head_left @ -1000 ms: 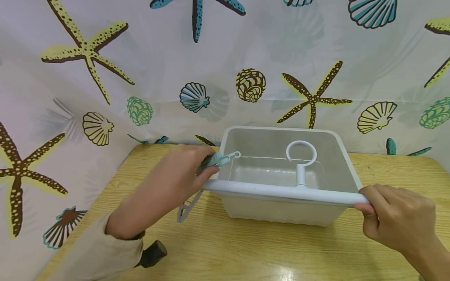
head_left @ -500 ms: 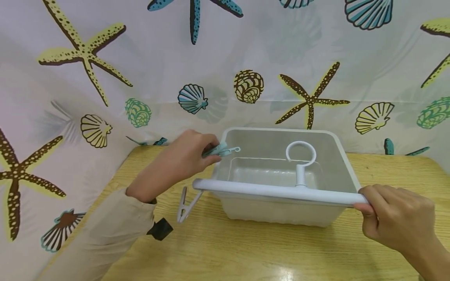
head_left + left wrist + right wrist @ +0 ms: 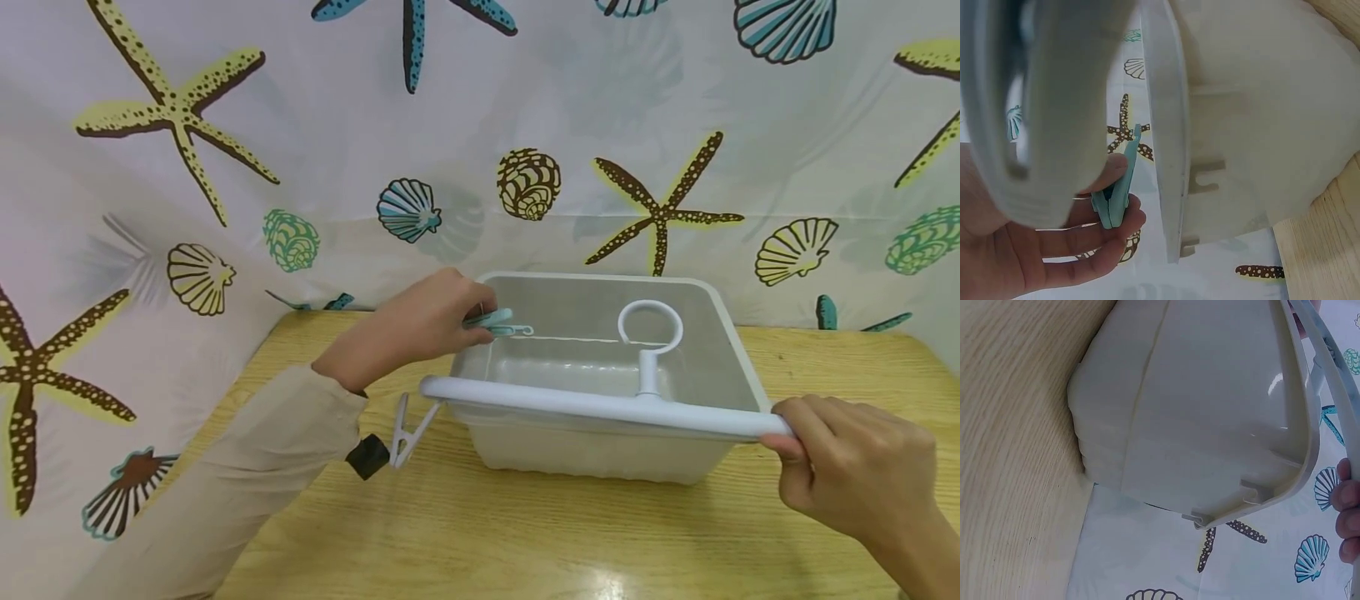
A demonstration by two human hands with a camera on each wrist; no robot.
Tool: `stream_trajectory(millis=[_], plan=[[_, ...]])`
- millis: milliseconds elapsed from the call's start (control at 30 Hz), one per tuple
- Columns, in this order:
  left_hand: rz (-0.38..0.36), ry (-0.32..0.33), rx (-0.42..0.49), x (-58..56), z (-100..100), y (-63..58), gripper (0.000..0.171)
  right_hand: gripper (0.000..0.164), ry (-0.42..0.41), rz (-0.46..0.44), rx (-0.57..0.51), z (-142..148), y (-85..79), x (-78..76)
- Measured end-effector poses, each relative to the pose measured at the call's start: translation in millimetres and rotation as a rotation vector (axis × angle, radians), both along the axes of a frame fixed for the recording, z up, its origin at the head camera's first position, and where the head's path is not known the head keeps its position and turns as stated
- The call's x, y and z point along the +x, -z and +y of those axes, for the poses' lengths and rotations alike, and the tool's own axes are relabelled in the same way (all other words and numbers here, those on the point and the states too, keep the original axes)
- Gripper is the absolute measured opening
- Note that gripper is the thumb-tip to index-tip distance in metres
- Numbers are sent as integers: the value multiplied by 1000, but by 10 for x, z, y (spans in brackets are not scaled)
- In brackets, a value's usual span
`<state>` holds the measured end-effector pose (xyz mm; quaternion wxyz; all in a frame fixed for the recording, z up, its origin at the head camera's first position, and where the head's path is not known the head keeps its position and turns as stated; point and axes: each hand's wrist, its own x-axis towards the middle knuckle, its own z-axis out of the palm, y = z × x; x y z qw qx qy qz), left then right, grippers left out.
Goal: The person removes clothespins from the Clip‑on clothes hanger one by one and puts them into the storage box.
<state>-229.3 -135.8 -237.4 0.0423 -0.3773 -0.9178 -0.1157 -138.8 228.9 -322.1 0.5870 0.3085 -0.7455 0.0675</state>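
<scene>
My left hand [image 3: 442, 321] pinches a light teal clothespin [image 3: 498, 323] with a small loop at its tip, over the left side of the pale plastic bin [image 3: 592, 454]. In the left wrist view the clothespin [image 3: 1117, 190] sits between thumb and fingers. A pale blue-white clothes hanger [image 3: 555, 400] spans the bin's front rim. Its open ring hook [image 3: 681, 333] points up, over the bin's inside. From its left end hangs a white clip [image 3: 408, 437]. My right hand [image 3: 858, 462] grips the hanger's right end; the curled fingers [image 3: 1349, 509] show in the right wrist view.
The bin stands on a wood-grain table [image 3: 525, 533]. Behind and to the left hangs a white curtain [image 3: 322, 125] printed with starfish and shells. A small black block [image 3: 367, 457] shows at my left wrist.
My left hand has moved up and right with the clothespin, away from the hanger's left end. The hanger has shifted slightly right. My right hand keeps its grip.
</scene>
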Motion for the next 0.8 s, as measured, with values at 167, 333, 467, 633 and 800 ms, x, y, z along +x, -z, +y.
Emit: stream_trajectory(millis=[167,333,467,633,800], plan=[[-14,-3,-24,-50,-16,6,13,53,3,-13,7,-29,-29,27],[-8,-10,-59,-143,-2,6,13,52,3,-30,9,-10,-10,23],[-12,-1,-83,-218,22,4,12,52,8,-47,23,31,14,20],[-15,26,-119,-282,34,44,11,52,12,-70,44,15,-23,57],[10,40,-140,-282,60,64,8,51,16,-81,61,-1,-57,71]])
